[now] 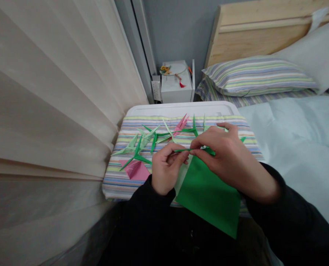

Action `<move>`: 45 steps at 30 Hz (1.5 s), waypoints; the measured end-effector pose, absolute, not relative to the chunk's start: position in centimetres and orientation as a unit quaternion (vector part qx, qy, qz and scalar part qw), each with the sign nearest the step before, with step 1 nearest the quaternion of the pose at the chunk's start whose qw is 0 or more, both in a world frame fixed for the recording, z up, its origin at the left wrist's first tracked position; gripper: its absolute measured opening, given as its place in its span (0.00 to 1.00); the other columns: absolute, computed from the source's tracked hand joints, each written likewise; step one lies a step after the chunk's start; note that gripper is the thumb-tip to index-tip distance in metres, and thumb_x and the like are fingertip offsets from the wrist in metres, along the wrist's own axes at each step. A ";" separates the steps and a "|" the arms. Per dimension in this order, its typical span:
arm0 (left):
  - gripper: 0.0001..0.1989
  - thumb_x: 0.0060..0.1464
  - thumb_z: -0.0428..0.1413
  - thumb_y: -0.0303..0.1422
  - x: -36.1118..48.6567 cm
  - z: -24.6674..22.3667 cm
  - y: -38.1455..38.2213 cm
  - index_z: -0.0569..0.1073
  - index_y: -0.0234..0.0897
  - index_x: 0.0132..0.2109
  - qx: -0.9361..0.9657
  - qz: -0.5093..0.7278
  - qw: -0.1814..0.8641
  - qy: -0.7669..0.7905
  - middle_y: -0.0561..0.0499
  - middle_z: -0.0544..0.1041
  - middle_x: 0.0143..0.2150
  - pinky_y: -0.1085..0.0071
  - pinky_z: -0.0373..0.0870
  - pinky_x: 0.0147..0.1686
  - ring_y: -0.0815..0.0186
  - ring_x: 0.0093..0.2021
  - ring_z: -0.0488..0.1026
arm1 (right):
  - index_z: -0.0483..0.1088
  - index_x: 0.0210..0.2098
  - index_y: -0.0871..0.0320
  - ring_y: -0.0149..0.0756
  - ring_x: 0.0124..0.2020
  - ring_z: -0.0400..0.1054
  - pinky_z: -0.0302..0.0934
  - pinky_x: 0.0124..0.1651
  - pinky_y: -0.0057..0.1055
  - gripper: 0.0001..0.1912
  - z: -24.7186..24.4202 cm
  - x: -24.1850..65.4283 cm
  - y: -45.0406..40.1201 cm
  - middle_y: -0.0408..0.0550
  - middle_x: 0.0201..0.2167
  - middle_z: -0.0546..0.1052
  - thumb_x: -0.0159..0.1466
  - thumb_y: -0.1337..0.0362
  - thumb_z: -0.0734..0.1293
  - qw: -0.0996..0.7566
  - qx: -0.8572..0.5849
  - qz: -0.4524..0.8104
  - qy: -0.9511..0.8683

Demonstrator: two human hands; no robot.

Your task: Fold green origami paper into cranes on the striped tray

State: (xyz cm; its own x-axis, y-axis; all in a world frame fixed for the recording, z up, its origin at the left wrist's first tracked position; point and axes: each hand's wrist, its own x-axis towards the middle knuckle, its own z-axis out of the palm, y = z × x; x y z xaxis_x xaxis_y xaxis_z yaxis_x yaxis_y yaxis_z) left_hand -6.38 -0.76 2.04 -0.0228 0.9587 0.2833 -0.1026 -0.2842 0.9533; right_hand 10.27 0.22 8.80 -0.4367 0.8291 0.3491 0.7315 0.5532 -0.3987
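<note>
Folded green paper (182, 150): in the head view, a narrow piece spans the gap between the two hands, above the surface (156, 110) with its striped cloth (118, 190).
Left hand (167, 165): thumb and forefinger brought together, pinching one end of the piece; the other fingers curl in.
Right hand (226, 153): thumb and forefinger meet on the piece near its middle; the remaining fingers arch over it, hiding part of the fold.
Green sheet (208, 194): flat below the hands, its lower corner reaching past the near edge of the surface, with a pale sheet (183, 173) showing along its left side.
Folded pieces beyond: a dark green one (138, 156), a pale green one (148, 136) and a pink one (181, 125), among others.
Fold risk: the narrow paper could crease askew or tear if the two pinches pull unevenly.
Edge risk: the overhanging green sheet could slip off if a sleeve (280, 188) drags it.
</note>
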 end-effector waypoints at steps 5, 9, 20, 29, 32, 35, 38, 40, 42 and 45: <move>0.06 0.56 0.65 0.32 -6.4 2.1 -0.8 0.77 0.35 0.33 0.543 0.595 0.438 0.399 0.54 0.76 0.26 0.77 0.71 0.24 0.72 0.24 0.73 | 0.73 0.31 0.55 0.42 0.38 0.73 0.48 0.61 0.49 0.08 8.5 10.2 -0.1 0.45 0.30 0.80 0.67 0.70 0.67 0.255 -0.460 0.084 -0.846; 0.07 0.57 0.65 0.33 -6.4 1.9 -0.7 0.76 0.36 0.35 0.528 0.612 0.433 0.399 0.55 0.75 0.26 0.77 0.71 0.23 0.73 0.22 0.73 | 0.72 0.30 0.55 0.42 0.38 0.72 0.48 0.61 0.48 0.09 8.5 10.0 -0.2 0.44 0.29 0.79 0.67 0.69 0.67 0.268 -0.461 0.085 -0.842; 0.05 0.58 0.64 0.32 -6.5 2.0 -0.8 0.77 0.35 0.35 0.542 0.625 0.407 0.388 0.54 0.75 0.27 0.78 0.70 0.24 0.73 0.24 0.73 | 0.73 0.29 0.56 0.41 0.37 0.72 0.49 0.60 0.48 0.09 8.5 9.9 -0.3 0.43 0.28 0.79 0.65 0.71 0.69 0.288 -0.463 0.101 -0.832; 0.05 0.57 0.64 0.30 -6.6 1.5 -0.5 0.77 0.36 0.34 0.531 0.638 0.403 0.386 0.55 0.75 0.26 0.77 0.70 0.25 0.73 0.24 0.73 | 0.72 0.29 0.55 0.40 0.37 0.72 0.48 0.61 0.49 0.09 8.3 9.9 -0.2 0.43 0.29 0.79 0.66 0.69 0.68 0.286 -0.459 0.108 -0.834; 0.05 0.56 0.65 0.31 -6.5 1.5 -0.4 0.77 0.36 0.35 0.514 0.639 0.406 0.403 0.56 0.75 0.24 0.78 0.70 0.25 0.72 0.23 0.73 | 0.72 0.30 0.55 0.40 0.37 0.72 0.48 0.61 0.49 0.08 8.2 9.7 -0.3 0.44 0.30 0.80 0.66 0.69 0.68 0.286 -0.465 0.106 -0.831; 0.06 0.55 0.66 0.32 -6.5 1.7 -0.4 0.76 0.36 0.35 0.506 0.645 0.408 0.402 0.56 0.75 0.24 0.78 0.70 0.23 0.73 0.22 0.73 | 0.72 0.29 0.55 0.40 0.37 0.72 0.47 0.62 0.50 0.08 8.1 9.6 -0.3 0.43 0.29 0.79 0.66 0.69 0.68 0.288 -0.468 0.098 -0.830; 0.06 0.56 0.66 0.32 -6.4 1.7 -0.5 0.76 0.36 0.35 0.505 0.651 0.409 0.392 0.57 0.74 0.25 0.79 0.70 0.23 0.74 0.22 0.73 | 0.72 0.29 0.55 0.41 0.38 0.72 0.46 0.64 0.50 0.08 8.0 9.5 -0.5 0.43 0.29 0.80 0.66 0.69 0.69 0.287 -0.469 0.088 -0.831; 0.05 0.57 0.65 0.32 -6.4 1.5 -0.5 0.77 0.36 0.36 0.507 0.654 0.406 0.387 0.56 0.75 0.27 0.78 0.70 0.24 0.74 0.22 0.73 | 0.73 0.30 0.55 0.42 0.40 0.73 0.45 0.65 0.51 0.08 8.0 9.5 -0.5 0.43 0.30 0.80 0.66 0.68 0.69 0.282 -0.470 0.082 -0.833; 0.05 0.58 0.65 0.32 -6.4 1.3 -0.4 0.77 0.37 0.37 0.511 0.654 0.404 0.386 0.55 0.76 0.30 0.77 0.71 0.26 0.74 0.24 0.74 | 0.73 0.31 0.55 0.43 0.41 0.73 0.45 0.65 0.51 0.07 7.9 9.5 -0.5 0.44 0.31 0.81 0.66 0.68 0.69 0.277 -0.469 0.077 -0.835; 0.04 0.58 0.64 0.33 -6.5 0.9 -0.3 0.78 0.38 0.38 0.508 0.657 0.404 0.383 0.54 0.77 0.33 0.76 0.73 0.30 0.72 0.28 0.75 | 0.73 0.33 0.54 0.43 0.41 0.73 0.45 0.65 0.52 0.05 7.7 9.6 -0.5 0.44 0.32 0.81 0.67 0.67 0.69 0.281 -0.469 0.075 -0.834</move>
